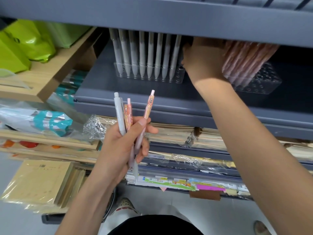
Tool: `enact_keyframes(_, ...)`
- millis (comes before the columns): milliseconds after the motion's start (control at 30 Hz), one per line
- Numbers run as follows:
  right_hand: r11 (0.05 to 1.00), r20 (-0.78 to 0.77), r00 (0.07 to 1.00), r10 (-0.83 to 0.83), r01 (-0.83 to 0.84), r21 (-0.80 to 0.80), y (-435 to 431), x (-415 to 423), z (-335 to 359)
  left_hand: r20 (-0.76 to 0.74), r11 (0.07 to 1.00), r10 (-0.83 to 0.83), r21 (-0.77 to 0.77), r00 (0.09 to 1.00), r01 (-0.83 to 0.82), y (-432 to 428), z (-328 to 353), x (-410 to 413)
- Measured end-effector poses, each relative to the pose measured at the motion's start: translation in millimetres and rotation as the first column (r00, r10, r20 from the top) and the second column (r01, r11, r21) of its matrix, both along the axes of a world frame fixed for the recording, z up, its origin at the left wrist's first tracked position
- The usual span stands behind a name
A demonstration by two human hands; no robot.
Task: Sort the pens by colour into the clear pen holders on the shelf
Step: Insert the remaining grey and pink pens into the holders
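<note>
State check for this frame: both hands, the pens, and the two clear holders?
Left hand: grips a bunch of pens.
Held pens: one white, others pink, buttons up.
Left holder: white pens upright, right-end holes empty.
Right holder: pink pens leaning, front holes empty.
Right hand: against the pink pens, fingers hidden, grip unclear.

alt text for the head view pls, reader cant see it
A person's left hand grips loose pens, grey and pink, while the right hand reaches to the pink pens in a clear holder on the shelf. A second holder beside it holds grey pens.
</note>
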State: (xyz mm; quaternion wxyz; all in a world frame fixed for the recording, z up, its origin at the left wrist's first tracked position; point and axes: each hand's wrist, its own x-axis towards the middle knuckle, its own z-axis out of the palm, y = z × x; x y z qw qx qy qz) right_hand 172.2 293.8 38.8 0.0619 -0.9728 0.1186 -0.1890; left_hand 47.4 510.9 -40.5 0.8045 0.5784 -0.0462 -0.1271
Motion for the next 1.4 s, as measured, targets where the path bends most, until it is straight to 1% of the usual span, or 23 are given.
enact_keyframes(67, 0.985, 0.048, 0.999, 0.01, -0.018, 0.174, 3, -4, 3, 0.004, 1.0, 0.006, -0.009, 1.0, -0.006, -1, 1, -3)
enact_keyframes(167, 0.928, 0.136, 0.99, 0.044, -0.09, 0.362, 5, -20, 8, 0.003, 1.0, 0.02, -0.016, 1.0, -0.02, -4, 2, -8)
enact_keyframes(200, 0.88, 0.189, 0.979, 0.073, -0.153, 0.45, 6, -30, 8, 0.007, 1.0, 0.025, -0.018, 1.0, -0.025, -5, 3, -9)
enact_keyframes(233, 0.798, 0.251, 0.963, 0.1, -0.228, 0.558, 7, -43, 6, 0.01, 0.999, 0.028, -0.018, 1.0, -0.028, -8, 4, -11)
enact_keyframes(267, 0.686, 0.298, 0.947, 0.119, -0.295, 0.665, 10, -57, 4, 0.015, 0.999, 0.031, -0.018, 0.999, -0.031, -10, 5, -13)
enact_keyframes(300, 0.585, 0.315, 0.938, 0.148, -0.339, 0.737, 10, -71, 2, 0.02, 0.999, 0.034, -0.017, 0.999, -0.033, -14, 6, -15)
enact_keyframes(333, 0.52, 0.295, 0.933, 0.206, -0.36, 0.775, 9, -84, -1, 0.024, 0.999, 0.036, -0.017, 0.999, -0.036, -17, 6, -16)
enact_keyframes(400, 0.472, 0.19, 0.91, 0.369, -0.36, 0.805, 5, -105, -8, 0.031, 0.999, 0.032, -0.015, 0.999, -0.032, -25, 6, -20)
enact_keyframes(467, 0.395, 0.116, 0.867, 0.484, -0.335, 0.856, -1, -119, -13, 0.044, 1.0, 0.009, -0.004, 0.999, -0.008, -34, 6, -24)
enact_keyframes(500, 0.357, 0.1, 0.856, 0.507, -0.314, 0.88, -6, -123, -16, 0.048, 1.0, -0.008, -0.002, 0.999, 0.008, -39, 6, -26)
enact_keyframes(567, 0.314, 0.088, 0.842, 0.532, -0.292, 0.903, -14, -131, -21, 0.049, 0.999, -0.042, -0.004, 0.998, 0.042, -50, 5, -30)
enact_keyframes(667, 0.261, 0.123, 0.855, 0.504, -0.286, 0.922, -29, -140, -23, 0.048, 0.997, -0.08, 0.002, 0.996, 0.08, -66, 4, -35)
enact_keyframes(733, 0.182, 0.207, 0.886, 0.415, -0.303, 0.935, -42, -145, -22, 0.045, 0.996, -0.092, 0.006, 0.995, 0.092, -77, 2, -38)
enact_keyframes(800, 0.116, 0.29, 0.914, 0.284, -0.333, 0.936, -57, -150, -21, 0.039, 0.996, -0.087, 0.003, 0.995, 0.087, -88, 0, -41)
enact_keyframes(867, 0.106, 0.321, 0.92, 0.226, -0.351, 0.93, -70, -156, -23, 0.029, 0.997, -0.075, -0.005, 0.997, 0.075, -101, -3, -44)
enact_keyframes(933, 0.152, 0.293, 0.909, 0.298, -0.348, 0.925, -79, -164, -28, 0.019, 0.997, -0.07, -0.014, 0.997, 0.07, -114, -6, -46)
enact_keyframes(1000, 0.208, 0.231, 0.89, 0.392, -0.33, 0.921, -89, -170, -34, 0.018, 0.997, -0.079, -0.015, 0.997, 0.079, -126, -8, -48)
enact_keyframes(1067, 0.215, 0.225, 0.89, 0.397, -0.328, 0.92, -100, -175, -37, 0.017, 0.996, -0.093, 0.009, 0.996, 0.093, -136, -10, -49)
enact_keyframes(1167, 0.208, 0.322, 0.913, 0.25, -0.375, 0.903, -122, -175, -32, 0.002, 0.994, -0.096, 0.044, 0.995, 0.096, -147, -10, -49)
enact_keyframes(1233, 0.253, 0.406, 0.908, 0.101, -0.418, 0.873, -138, -172, -26, -0.006, 0.995, -0.098, 0.025, 0.995, 0.098, -152, -9, -48)
enact_keyframes(1333, 0.362, 0.519, 0.851, -0.086, -0.459, 0.812, -161, -161, -16, -0.009, 0.998, -0.068, 0.001, 0.998, 0.068, -158, -9, -46)
enact_keyframes(1400, 0.402, 0.583, 0.799, -0.15, -0.49, 0.774, -172, -152, -11, 0.004, 0.998, -0.046, 0.04, 0.999, 0.045, -163, -10, -45)
